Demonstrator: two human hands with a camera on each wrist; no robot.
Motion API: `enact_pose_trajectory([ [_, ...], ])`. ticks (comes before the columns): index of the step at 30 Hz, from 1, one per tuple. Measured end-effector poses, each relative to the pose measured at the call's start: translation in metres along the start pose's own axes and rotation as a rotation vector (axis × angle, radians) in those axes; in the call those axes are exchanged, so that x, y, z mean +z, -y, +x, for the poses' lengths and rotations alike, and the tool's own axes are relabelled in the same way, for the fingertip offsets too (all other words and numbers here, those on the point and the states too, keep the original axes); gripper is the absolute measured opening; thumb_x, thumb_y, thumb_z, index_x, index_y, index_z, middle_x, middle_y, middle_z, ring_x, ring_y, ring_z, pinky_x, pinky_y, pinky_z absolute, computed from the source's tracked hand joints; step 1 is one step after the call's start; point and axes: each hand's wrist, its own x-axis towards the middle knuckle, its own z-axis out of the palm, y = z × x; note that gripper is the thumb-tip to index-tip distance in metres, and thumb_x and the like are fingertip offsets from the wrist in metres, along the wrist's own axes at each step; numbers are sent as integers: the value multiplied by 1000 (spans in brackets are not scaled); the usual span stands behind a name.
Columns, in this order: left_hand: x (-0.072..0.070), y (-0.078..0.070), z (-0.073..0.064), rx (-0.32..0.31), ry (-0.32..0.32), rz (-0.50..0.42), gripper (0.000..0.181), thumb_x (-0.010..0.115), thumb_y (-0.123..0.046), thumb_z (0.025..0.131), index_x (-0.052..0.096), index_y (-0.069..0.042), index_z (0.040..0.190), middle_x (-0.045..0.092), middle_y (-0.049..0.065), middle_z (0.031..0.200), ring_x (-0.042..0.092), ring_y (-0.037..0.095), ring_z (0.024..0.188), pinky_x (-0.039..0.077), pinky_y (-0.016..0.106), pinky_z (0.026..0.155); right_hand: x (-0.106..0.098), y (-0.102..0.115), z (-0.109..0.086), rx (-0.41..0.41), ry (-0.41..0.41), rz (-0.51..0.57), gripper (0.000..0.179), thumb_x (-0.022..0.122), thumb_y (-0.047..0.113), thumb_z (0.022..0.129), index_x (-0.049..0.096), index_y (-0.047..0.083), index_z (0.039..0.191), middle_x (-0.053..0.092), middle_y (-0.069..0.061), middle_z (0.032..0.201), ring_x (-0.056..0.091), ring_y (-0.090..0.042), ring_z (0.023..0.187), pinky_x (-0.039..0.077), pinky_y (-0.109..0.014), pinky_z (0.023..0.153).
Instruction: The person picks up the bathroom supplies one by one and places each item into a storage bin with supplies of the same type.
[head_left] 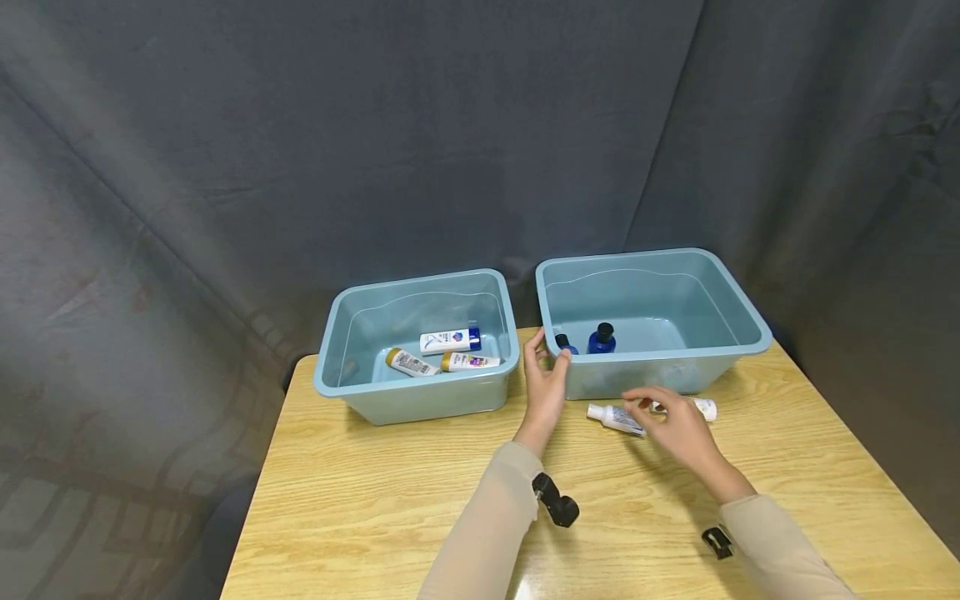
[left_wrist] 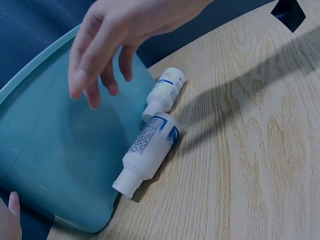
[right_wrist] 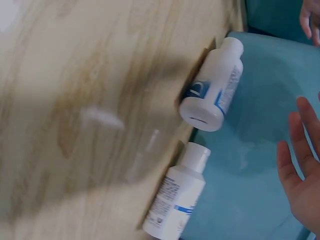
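Bottles (left_wrist: pixel 150 147) lie just beside the right bin (head_left: pixel 622 377), so my empty, loose-fingered right hand (head_left: pixel 675 423) should pinch one squarely round its body, my relaxed left hand (head_left: pixel 545 388) steadying the corner.

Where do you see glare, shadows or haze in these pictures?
Head view: whitish glare on the table at the bottom edge, beside the left sleeve; left wrist view: a long shadow running from near the nearer white bottle toward the right edge; right wrist view: a pale, hazy streak and broad soft shadows on the table.
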Motion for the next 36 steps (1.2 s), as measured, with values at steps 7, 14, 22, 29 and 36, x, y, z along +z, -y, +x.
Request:
enact_pose_trajectory([
  [7,1,-2,0,-2,-3,13,53,61,-17,97,41,-17,146,46,13,133,44,17,108,43,30,77,8,-10,-1,30,29,26,19,73,12,91,74,4,107,71,-5,96,61,-18,83,52,-49,79],
  [14,0,0,-1,-13,4,17,50,60,-19,98,42,-22,144,46,9,131,45,15,103,44,28,75,15,-22,-5,56,65,46,24,73,14,91,71,2,111,69,-14,105,63,-33,95,51,-54,83],
  [22,-1,2,1,-26,14,14,50,60,-21,98,41,-24,144,46,7,131,45,15,103,45,28,74,18,-30,-8,99,97,54,28,74,18,91,71,3,114,65,-21,118,57,-45,112,42,-62,92],
  [29,0,-3,-1,-20,14,6,51,59,-17,99,40,-18,147,44,10,135,44,15,105,43,30,76,21,-33,-9,93,116,65,31,75,17,90,70,2,117,65,-21,119,56,-46,115,40,-61,96],
  [36,1,2,1,-18,5,2,50,61,-18,98,42,-20,144,46,11,133,44,15,106,43,29,76,27,-38,-8,77,122,59,35,75,14,89,68,-1,120,66,-22,118,59,-43,109,44,-58,92],
])
